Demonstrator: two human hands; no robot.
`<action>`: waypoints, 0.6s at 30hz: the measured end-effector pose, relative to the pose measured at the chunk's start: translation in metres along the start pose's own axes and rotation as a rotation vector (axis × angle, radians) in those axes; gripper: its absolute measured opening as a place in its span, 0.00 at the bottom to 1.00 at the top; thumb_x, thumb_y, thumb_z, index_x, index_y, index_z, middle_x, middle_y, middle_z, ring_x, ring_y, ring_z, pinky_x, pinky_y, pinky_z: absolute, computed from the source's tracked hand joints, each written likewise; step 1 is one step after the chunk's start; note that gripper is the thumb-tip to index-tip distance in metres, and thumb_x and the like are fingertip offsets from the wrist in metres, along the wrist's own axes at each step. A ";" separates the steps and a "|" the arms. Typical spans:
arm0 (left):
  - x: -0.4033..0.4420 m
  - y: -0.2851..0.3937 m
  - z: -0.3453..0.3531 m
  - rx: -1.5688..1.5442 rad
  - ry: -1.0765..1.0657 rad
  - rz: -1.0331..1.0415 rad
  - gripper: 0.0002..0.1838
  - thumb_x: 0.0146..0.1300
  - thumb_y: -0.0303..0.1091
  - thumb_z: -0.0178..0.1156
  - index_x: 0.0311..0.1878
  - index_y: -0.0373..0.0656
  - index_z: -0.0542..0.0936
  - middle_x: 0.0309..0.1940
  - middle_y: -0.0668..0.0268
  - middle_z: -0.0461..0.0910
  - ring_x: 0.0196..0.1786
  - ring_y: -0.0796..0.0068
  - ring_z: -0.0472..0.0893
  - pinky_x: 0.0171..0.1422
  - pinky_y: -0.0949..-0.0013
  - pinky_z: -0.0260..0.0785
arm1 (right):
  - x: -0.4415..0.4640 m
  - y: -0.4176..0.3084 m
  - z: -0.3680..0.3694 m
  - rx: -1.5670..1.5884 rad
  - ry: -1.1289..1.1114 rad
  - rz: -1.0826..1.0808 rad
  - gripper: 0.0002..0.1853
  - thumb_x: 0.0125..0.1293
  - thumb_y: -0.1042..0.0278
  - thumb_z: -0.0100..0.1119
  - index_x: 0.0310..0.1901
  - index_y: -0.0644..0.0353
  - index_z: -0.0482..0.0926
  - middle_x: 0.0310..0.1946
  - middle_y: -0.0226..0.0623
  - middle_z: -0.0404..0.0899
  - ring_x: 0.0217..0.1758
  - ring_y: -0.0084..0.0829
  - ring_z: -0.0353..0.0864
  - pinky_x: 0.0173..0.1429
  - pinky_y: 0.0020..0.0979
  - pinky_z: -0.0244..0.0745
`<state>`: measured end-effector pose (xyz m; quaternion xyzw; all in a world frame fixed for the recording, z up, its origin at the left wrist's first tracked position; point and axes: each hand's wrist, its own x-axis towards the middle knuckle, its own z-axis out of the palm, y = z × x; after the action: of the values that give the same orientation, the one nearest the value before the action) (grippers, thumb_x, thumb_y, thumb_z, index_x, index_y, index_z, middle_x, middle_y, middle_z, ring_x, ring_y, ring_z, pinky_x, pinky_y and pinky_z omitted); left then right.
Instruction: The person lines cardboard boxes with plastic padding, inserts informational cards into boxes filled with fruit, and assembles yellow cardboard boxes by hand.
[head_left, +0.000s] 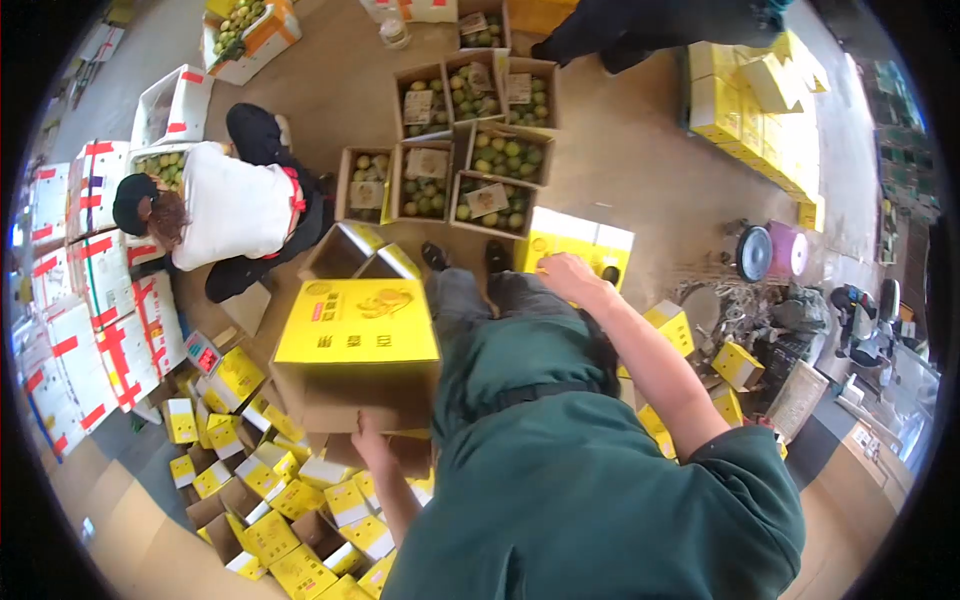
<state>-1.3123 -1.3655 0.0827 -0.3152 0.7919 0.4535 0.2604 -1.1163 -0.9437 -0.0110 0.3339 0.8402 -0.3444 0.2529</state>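
Observation:
My left hand [370, 438] is at the lower edge of a yellow-topped cardboard box [350, 320], its fingers closed on the box's brown side. The box is tilted, with its brown inside showing. Over on the other side, my right hand [568, 277] rests at a yellow and white box [600, 240] near my feet; its fingers are bent and partly hidden, so their grip is unclear. Beyond my feet stand open cartons of green fruit [505, 155], some with a printed card on top.
A person in a white top [235, 205] crouches at the left beside white boxes with red tape [100, 270]. Many small yellow boxes [270, 535] lie at the lower left. Stacked yellow boxes [740, 110] stand upper right, near another person's dark-clothed legs [640, 30].

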 end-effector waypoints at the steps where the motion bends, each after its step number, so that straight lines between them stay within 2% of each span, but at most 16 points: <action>1: 0.008 -0.003 -0.003 -0.034 -0.115 0.102 0.27 0.67 0.45 0.59 0.61 0.35 0.69 0.51 0.56 0.77 0.48 0.60 0.80 0.47 0.59 0.75 | 0.006 0.000 0.009 -0.032 -0.043 0.030 0.14 0.62 0.61 0.52 0.43 0.58 0.82 0.41 0.49 0.83 0.48 0.50 0.81 0.54 0.49 0.74; 3: 0.030 0.000 -0.004 0.072 -0.089 0.043 0.27 0.68 0.46 0.59 0.61 0.35 0.70 0.55 0.57 0.75 0.52 0.66 0.76 0.53 0.62 0.72 | 0.025 -0.002 0.029 -0.066 -0.118 0.028 0.14 0.63 0.60 0.51 0.43 0.57 0.82 0.41 0.49 0.83 0.48 0.50 0.81 0.54 0.49 0.75; 5: 0.023 0.026 0.012 0.029 -0.073 -0.010 0.28 0.68 0.46 0.59 0.62 0.34 0.69 0.56 0.58 0.74 0.53 0.66 0.76 0.54 0.62 0.71 | 0.042 -0.007 0.048 0.070 -0.148 0.055 0.14 0.63 0.61 0.51 0.41 0.58 0.83 0.40 0.49 0.83 0.47 0.51 0.82 0.53 0.49 0.76; 6: 0.030 0.032 0.013 0.088 -0.068 -0.011 0.29 0.68 0.45 0.59 0.63 0.33 0.69 0.57 0.57 0.74 0.54 0.66 0.75 0.56 0.61 0.69 | 0.055 -0.007 0.064 0.128 -0.062 -0.032 0.14 0.62 0.61 0.51 0.37 0.60 0.84 0.38 0.48 0.84 0.44 0.50 0.83 0.49 0.48 0.78; 9: 0.065 0.032 0.016 0.223 -0.048 -0.030 0.29 0.69 0.45 0.57 0.63 0.31 0.69 0.60 0.56 0.72 0.59 0.66 0.71 0.61 0.61 0.65 | 0.113 -0.019 0.105 0.148 -0.135 0.086 0.13 0.62 0.62 0.52 0.37 0.60 0.84 0.38 0.47 0.84 0.44 0.50 0.83 0.49 0.48 0.78; 10: 0.074 0.029 0.015 0.245 -0.078 -0.014 0.28 0.70 0.44 0.56 0.63 0.31 0.70 0.61 0.55 0.72 0.60 0.66 0.70 0.61 0.61 0.64 | 0.135 -0.019 0.120 0.110 -0.141 -0.016 0.12 0.62 0.63 0.52 0.35 0.60 0.83 0.36 0.48 0.83 0.43 0.51 0.82 0.49 0.48 0.78; 11: 0.086 0.027 0.013 0.305 -0.061 0.019 0.26 0.71 0.42 0.54 0.62 0.30 0.70 0.58 0.54 0.73 0.57 0.65 0.72 0.61 0.63 0.65 | 0.161 -0.021 0.131 0.071 -0.147 -0.124 0.12 0.61 0.64 0.52 0.34 0.61 0.83 0.35 0.48 0.83 0.42 0.51 0.82 0.48 0.48 0.78; 12: 0.090 0.045 0.020 0.297 -0.167 0.051 0.23 0.72 0.39 0.52 0.60 0.29 0.71 0.55 0.55 0.75 0.53 0.65 0.75 0.59 0.63 0.67 | 0.186 -0.030 0.140 0.173 -0.036 -0.070 0.12 0.61 0.64 0.52 0.32 0.62 0.83 0.34 0.48 0.83 0.41 0.52 0.82 0.48 0.48 0.77; 13: 0.122 0.020 -0.002 0.210 -0.208 0.033 0.21 0.73 0.38 0.51 0.58 0.29 0.72 0.51 0.56 0.76 0.50 0.65 0.76 0.57 0.64 0.69 | 0.217 -0.041 0.149 0.270 0.076 -0.029 0.12 0.61 0.65 0.52 0.29 0.63 0.82 0.33 0.48 0.83 0.41 0.52 0.82 0.47 0.47 0.77; 14: 0.120 0.040 0.013 0.185 -0.160 -0.028 0.20 0.73 0.38 0.51 0.57 0.29 0.72 0.52 0.57 0.76 0.51 0.67 0.76 0.58 0.64 0.68 | 0.253 -0.050 0.151 0.307 0.060 -0.011 0.11 0.61 0.66 0.53 0.30 0.63 0.81 0.34 0.49 0.82 0.41 0.52 0.81 0.47 0.47 0.77; 15: 0.134 0.039 0.013 0.208 -0.142 -0.065 0.23 0.72 0.40 0.53 0.62 0.32 0.69 0.56 0.58 0.74 0.54 0.65 0.75 0.59 0.64 0.69 | 0.286 -0.063 0.153 0.350 0.040 0.009 0.11 0.60 0.66 0.53 0.31 0.64 0.81 0.34 0.50 0.82 0.42 0.52 0.81 0.46 0.47 0.77; 17: 0.152 0.021 -0.015 0.305 -0.071 -0.124 0.28 0.71 0.43 0.56 0.67 0.36 0.65 0.61 0.59 0.72 0.59 0.64 0.74 0.60 0.63 0.69 | 0.354 -0.087 0.161 0.427 0.034 0.088 0.11 0.60 0.63 0.56 0.34 0.65 0.79 0.35 0.51 0.81 0.43 0.53 0.80 0.47 0.47 0.76; 18: 0.163 0.006 -0.025 0.363 -0.023 -0.138 0.29 0.71 0.43 0.56 0.67 0.36 0.64 0.62 0.60 0.71 0.60 0.64 0.73 0.61 0.63 0.68 | 0.388 -0.099 0.157 0.495 0.043 0.160 0.16 0.61 0.59 0.59 0.41 0.65 0.78 0.38 0.52 0.81 0.45 0.52 0.80 0.49 0.46 0.76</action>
<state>-1.4282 -1.4277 -0.0161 -0.3115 0.8342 0.2878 0.3524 -1.4106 -0.9646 -0.3240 0.4581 0.7066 -0.5112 0.1718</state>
